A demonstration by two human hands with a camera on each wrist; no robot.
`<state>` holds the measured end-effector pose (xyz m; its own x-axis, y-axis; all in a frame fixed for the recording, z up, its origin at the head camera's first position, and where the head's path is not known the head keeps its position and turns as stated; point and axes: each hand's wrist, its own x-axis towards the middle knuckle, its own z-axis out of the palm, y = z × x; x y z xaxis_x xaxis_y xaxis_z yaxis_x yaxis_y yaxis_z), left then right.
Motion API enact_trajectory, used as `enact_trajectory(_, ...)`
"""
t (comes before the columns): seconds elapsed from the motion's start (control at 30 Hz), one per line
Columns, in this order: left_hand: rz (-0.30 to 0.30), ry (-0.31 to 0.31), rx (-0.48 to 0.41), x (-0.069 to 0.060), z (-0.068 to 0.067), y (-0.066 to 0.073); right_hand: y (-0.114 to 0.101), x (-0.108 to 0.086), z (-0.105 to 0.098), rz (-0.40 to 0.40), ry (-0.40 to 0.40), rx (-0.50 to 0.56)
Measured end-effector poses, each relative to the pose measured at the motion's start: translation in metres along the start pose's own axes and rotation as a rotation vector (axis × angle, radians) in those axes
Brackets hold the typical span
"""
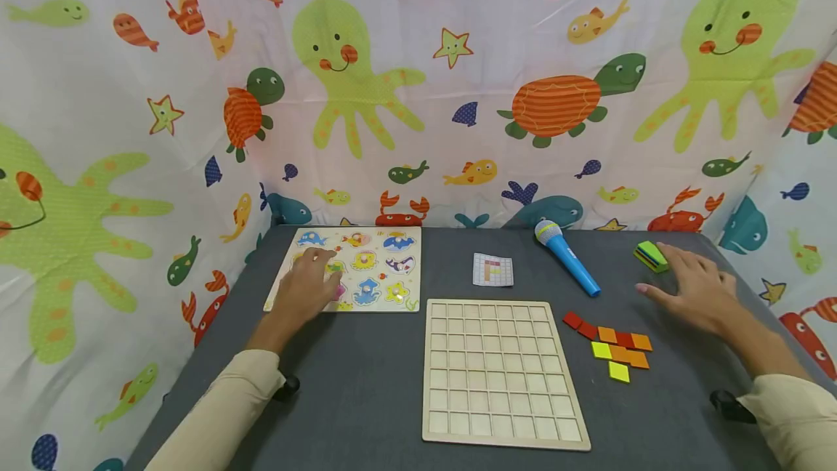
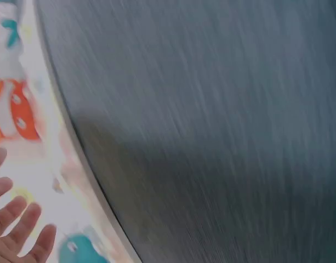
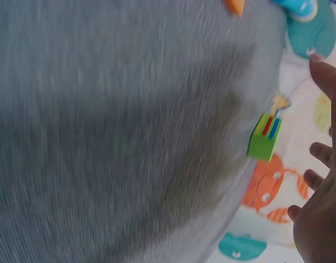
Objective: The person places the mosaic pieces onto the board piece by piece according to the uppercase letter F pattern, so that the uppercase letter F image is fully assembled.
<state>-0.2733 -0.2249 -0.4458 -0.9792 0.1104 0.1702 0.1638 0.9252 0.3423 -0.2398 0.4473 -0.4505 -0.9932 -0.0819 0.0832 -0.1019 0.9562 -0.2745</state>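
Note:
My left hand (image 1: 302, 288) hovers over or rests on a wooden peg puzzle (image 1: 392, 267) of sea animals; contact cannot be told. Its fingers look spread and loose in the left wrist view, where the hand (image 2: 17, 235) holds nothing. At the right, my right hand (image 1: 702, 293) is beside a small green block (image 1: 650, 256) with coloured stripes. The right wrist view has a gap between the fingers and that block (image 3: 263, 137). Between the hands lies a wooden grid board (image 1: 497, 369), with several red, orange and yellow square tiles (image 1: 617, 352) by its right edge.
Behind the grid board lies a small card (image 1: 493, 270) with a coloured grid pattern. A blue toy microphone (image 1: 567, 256) lies slantwise to the card's right. A curtain (image 1: 405, 64) printed with sea animals borders the grey table (image 1: 366, 384) at the back and sides.

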Motion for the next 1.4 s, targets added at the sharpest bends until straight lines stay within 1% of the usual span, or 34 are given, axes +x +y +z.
enact_trajectory(0.07, 0.004, 0.008, -0.107, -0.004, 0.0, 0.012, -0.008, -0.002, 0.001, -0.004, 0.007, 0.008)
enact_trajectory(0.2, 0.019, -0.013, -0.295, -0.013, 0.002, 0.034, -0.025, -0.005, 0.003, -0.017, 0.023, 0.018)
enact_trajectory(0.3, 0.003, -0.023, -0.397, -0.02, 0.004, 0.048, -0.037, -0.008, 0.006, -0.019, 0.0, 0.031)
enact_trajectory(0.37, -0.011, -0.03, -0.45, -0.025, 0.005, 0.056, -0.044, -0.009, 0.008, -0.021, -0.018, 0.039)
enact_trajectory(0.5, -0.044, -0.08, -0.595, -0.033, 0.006, 0.07, -0.057, -0.012, 0.014, -0.032, -0.034, 0.069)
enact_trajectory(0.63, -0.078, -0.141, -0.723, -0.04, 0.01, 0.079, -0.069, -0.015, 0.02, -0.047, -0.051, 0.104)
enact_trajectory(0.73, -0.1, -0.181, -0.769, -0.046, 0.014, 0.084, -0.078, -0.018, 0.024, -0.065, -0.075, 0.125)
enact_trajectory(0.93, -0.154, -0.219, -0.871, -0.054, 0.022, 0.092, -0.096, -0.024, 0.028, -0.106, -0.115, 0.158)
enact_trajectory(1.03, -0.171, -0.253, -0.922, -0.058, 0.026, 0.095, -0.101, -0.025, 0.029, -0.124, -0.131, 0.177)
enact_trajectory(1.17, -0.182, -0.291, -0.965, -0.063, 0.034, 0.098, -0.106, -0.026, 0.032, -0.15, -0.145, 0.187)
enact_trajectory(1.3, -0.186, -0.328, -1.012, -0.067, 0.042, 0.101, -0.109, -0.025, 0.035, -0.138, -0.17, 0.194)
enact_trajectory(1.4, -0.178, -0.348, -1.034, -0.068, 0.047, 0.104, -0.112, -0.024, 0.036, -0.136, -0.175, 0.193)
